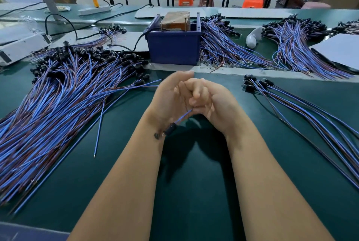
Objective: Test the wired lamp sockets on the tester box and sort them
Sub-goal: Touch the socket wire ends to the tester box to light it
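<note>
My left hand point(171, 95) and my right hand point(215, 102) are pressed together above the green table, in front of the blue tester box point(174, 48). Between them they pinch the wires of one wired lamp socket point(171, 129). Its black socket hangs down below my left wrist on a blue wire. The wire ends are hidden inside my fingers. A big pile of sockets with blue and brown wires point(64, 95) lies on the left. A small row of sockets point(258, 84) lies on the right.
Two more socket heaps lie behind the tester box at right point(223, 46) and far right point(295, 40). A white bulb point(252, 37) rests between them. A grey board point(342, 50) sits at far right, a white device point(21, 46) at far left, with black cables.
</note>
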Tool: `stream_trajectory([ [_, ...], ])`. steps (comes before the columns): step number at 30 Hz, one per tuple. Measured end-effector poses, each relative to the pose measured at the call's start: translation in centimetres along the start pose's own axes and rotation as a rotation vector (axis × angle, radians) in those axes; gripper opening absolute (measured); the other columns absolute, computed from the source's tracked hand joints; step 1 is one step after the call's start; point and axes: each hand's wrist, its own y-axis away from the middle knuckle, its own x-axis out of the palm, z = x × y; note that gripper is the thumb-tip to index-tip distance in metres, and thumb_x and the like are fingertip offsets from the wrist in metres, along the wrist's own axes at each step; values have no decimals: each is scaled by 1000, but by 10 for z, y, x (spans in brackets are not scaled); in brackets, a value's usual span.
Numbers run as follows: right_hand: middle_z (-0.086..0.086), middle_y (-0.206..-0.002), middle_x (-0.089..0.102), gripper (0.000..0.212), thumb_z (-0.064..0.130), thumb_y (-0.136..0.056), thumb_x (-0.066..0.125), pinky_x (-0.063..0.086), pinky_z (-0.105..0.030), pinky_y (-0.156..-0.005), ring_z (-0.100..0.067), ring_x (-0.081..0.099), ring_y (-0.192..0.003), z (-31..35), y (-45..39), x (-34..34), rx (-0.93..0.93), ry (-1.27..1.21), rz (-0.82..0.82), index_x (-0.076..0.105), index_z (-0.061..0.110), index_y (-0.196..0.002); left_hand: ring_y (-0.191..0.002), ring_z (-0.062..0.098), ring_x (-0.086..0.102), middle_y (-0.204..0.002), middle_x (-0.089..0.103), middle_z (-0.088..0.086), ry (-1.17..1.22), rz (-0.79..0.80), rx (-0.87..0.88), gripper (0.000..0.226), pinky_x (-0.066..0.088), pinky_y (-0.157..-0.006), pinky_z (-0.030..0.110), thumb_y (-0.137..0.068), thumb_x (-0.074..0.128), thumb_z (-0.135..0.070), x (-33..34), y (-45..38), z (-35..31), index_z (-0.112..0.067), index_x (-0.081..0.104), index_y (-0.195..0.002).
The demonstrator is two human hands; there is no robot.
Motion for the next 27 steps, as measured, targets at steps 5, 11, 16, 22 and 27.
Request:
stream_trajectory([
  [5, -1, -60, 68, 15, 6, -102, 47, 52, -21, -46, -11, 62, -47, -2, -3, -5, -103, -60, -215, 58, 7, -111, -83, 17, 58, -80, 67, 4, -239, 149, -188, 40, 42, -85, 33, -92, 50, -42, -3, 5, 4, -16, 71, -69],
  [11, -5, -76, 73, 20, 1, -102, 40, 58, -24, -65, -14, 70, -65, 0, -6, -14, -223, -264, -139, 57, 9, -110, -77, 12, 61, -75, 67, -1, -230, -440, -124, 44, 47, -80, 29, -100, 41, -30, -20, 6, -5, -20, 64, -64],
  [16, 0, -79, 75, 15, 4, -101, 43, 55, -22, -62, -13, 70, -66, -5, -4, -8, -200, 60, -104, 56, 12, -104, -92, 17, 63, -90, 69, -1, -274, -756, 15, 26, 55, -73, 29, -103, 43, -25, -23, -4, 3, -18, 68, -102],
  [22, -10, -66, 67, 20, -5, -94, 51, 52, -23, -57, -17, 61, -53, -14, -5, 6, -188, 415, -110, 57, 8, -80, -70, 11, 61, -84, 67, -3, -386, -772, 196, 25, 51, -58, 22, -103, 44, -13, -15, -8, 8, -22, 67, -97],
  [27, -8, -66, 66, 16, -3, -92, 53, 52, -23, -57, -16, 61, -56, -13, -4, 4, -190, 377, -116, 63, 6, -84, -65, 14, 55, -81, 64, -1, -419, -703, 230, 20, 45, -50, 25, -100, 53, -10, -14, -8, 10, -18, 70, -102],
])
